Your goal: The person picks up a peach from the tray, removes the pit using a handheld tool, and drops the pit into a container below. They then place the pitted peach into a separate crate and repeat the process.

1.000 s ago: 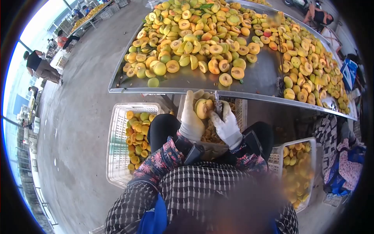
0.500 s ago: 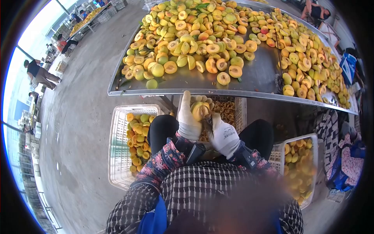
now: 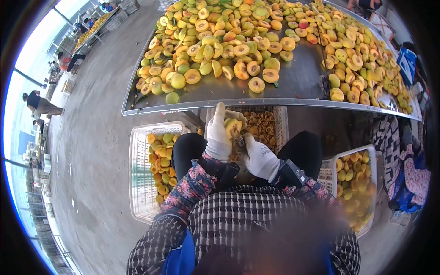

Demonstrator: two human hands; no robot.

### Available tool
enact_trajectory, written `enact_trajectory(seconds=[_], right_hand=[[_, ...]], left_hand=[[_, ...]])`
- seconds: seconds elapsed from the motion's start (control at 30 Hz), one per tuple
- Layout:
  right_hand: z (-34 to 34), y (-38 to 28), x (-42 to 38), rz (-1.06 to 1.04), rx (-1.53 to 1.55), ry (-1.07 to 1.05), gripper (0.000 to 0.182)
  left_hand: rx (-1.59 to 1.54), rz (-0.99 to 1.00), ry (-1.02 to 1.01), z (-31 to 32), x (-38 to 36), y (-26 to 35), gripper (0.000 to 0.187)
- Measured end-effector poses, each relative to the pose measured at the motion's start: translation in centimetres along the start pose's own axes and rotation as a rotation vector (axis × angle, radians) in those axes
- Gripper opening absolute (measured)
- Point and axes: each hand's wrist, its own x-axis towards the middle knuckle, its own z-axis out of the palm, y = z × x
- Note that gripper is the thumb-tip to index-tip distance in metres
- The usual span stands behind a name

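Note:
My left hand (image 3: 219, 135), in a white glove, is closed around a yellow peach half (image 3: 233, 126) just below the table's front edge. My right hand (image 3: 262, 159), also gloved, grips a small dark metal tool (image 3: 239, 140) whose end is at the peach's cut side. How deep the tip sits is hidden. Above my hands, the metal table (image 3: 293, 87) carries a heap of cut peaches (image 3: 215, 46), several with pits showing. Under them, a crate (image 3: 283, 130) between my knees holds brownish pit pieces (image 3: 260, 126).
A white crate (image 3: 137, 172) of peach halves stands at my left, another crate (image 3: 370, 183) at my right. The table's metal rim (image 3: 275, 102) runs close in front of my hands. A person (image 3: 41, 103) is at far left; clothing (image 3: 412, 176) hangs at right.
The peach half has turned in my left hand, and my right hand's tool has moved against its cut face. The whole view has shifted slightly.

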Motion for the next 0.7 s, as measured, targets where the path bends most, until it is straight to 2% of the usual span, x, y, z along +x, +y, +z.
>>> enact_trajectory(seconds=[0.13,0.2,0.23,0.33,0.43,0.47,0.5,0.53,0.57,0.6,0.67,0.7], right_hand=[[-2.3,-0.6,0.9,0.01,-0.115,-0.008,0.033],[-2.6,-0.8,1.2,-0.041,-0.132,0.07,0.033],[-2.4,-0.9,1.2,0.004,-0.06,0.09,0.031],[-2.1,0.2,1.1,-0.253,-0.021,0.039,0.031],[-3.6,-0.8,1.0,0.007,0.08,-0.173,0.034],[-3.3,-0.3,1.0,-0.025,0.147,-0.154,0.035],[-2.8,0.2,1.0,-0.055,0.215,-0.134,0.036],[-2.5,0.3,1.1,-0.089,0.281,-0.111,0.038],[-2.7,0.1,0.7,0.202,0.526,-0.277,0.033],[-3.2,-0.5,0.6,0.319,0.67,-0.329,0.031],[-3.9,-1.2,0.6,0.556,0.956,-0.432,0.029],[-3.9,-1.3,0.5,0.584,1.05,-0.424,0.028]], left_hand=[[0.03,-0.073,-0.108,-0.4,0.9,1.0,0.048],[-0.11,0.184,-0.011,1.4,0.6,-0.3,0.052],[-0.175,0.309,0.035,2.1,0.6,-0.7,0.054],[0.334,0.684,-0.12,0.4,1.4,-1.5,0.061],[0.358,0.228,-0.177,-0.2,0.8,0.0,0.064],[0.35,0.07,-0.205,0.1,0.7,0.5,0.064],[0.382,0.026,-0.184,0.5,0.6,1.0,0.063],[0.363,0.002,-0.253,0.2,0.9,0.9,0.063],[0.344,-0.017,-0.324,-0.3,1.5,0.9,0.062],[0.323,-0.038,-0.393,-0.8,1.9,0.7,0.062],[0.257,-0.061,-0.361,-1.1,2.2,0.1,0.06],[0.225,-0.071,-0.346,-0.8,2.2,0.2,0.059]])
